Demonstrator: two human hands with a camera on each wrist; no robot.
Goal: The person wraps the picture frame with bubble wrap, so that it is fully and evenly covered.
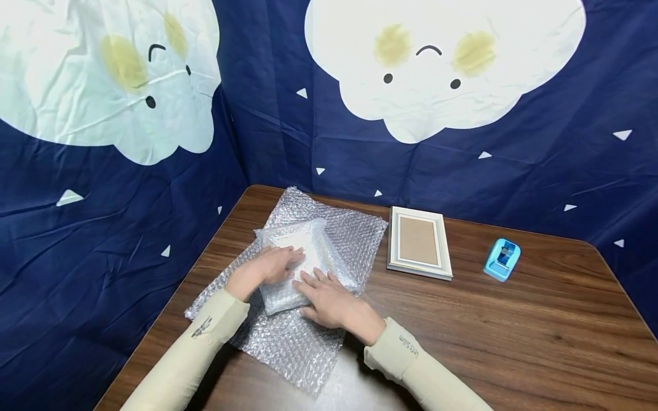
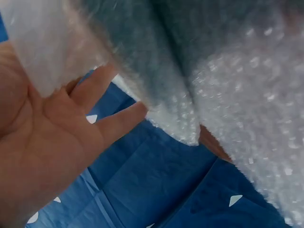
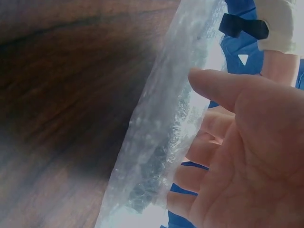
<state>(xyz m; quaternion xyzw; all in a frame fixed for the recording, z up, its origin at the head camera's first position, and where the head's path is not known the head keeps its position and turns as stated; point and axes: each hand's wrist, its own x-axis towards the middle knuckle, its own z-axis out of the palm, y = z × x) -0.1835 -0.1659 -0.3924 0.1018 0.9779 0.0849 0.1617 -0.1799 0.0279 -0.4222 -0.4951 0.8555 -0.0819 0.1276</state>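
A flat, squarish package (image 1: 316, 251) wrapped in clear bubble wrap lies on the left part of the tabletop (image 1: 488, 331), on top of a larger sheet of bubble wrap (image 1: 293, 354). The sheet is set at a slant, and its edges show around the package on the far, left, right and near sides.

The left hand (image 1: 269, 265) rests on the left part of the package, its fingers stretched toward the right; the left wrist view shows two of them straight and apart, beside the wrap. The right hand (image 1: 331, 299) lies on the near right part, fingers extended and spread, pointing to the far left. Neither hand has its fingers clamped on anything. In the right wrist view the thumb is held apart from the other fingers, close along the wrapped edge.

Both arms wear cream sleeves (image 1: 429, 371) with dark markings near the cuffs. To the right of the sheet, near the far edge, a pale picture frame (image 1: 418, 242) with a tan centre lies flat. Farther right sits a light blue dispenser (image 1: 502, 260). Behind hangs a navy cloth (image 1: 277, 114) printed with white clouds and small triangles.
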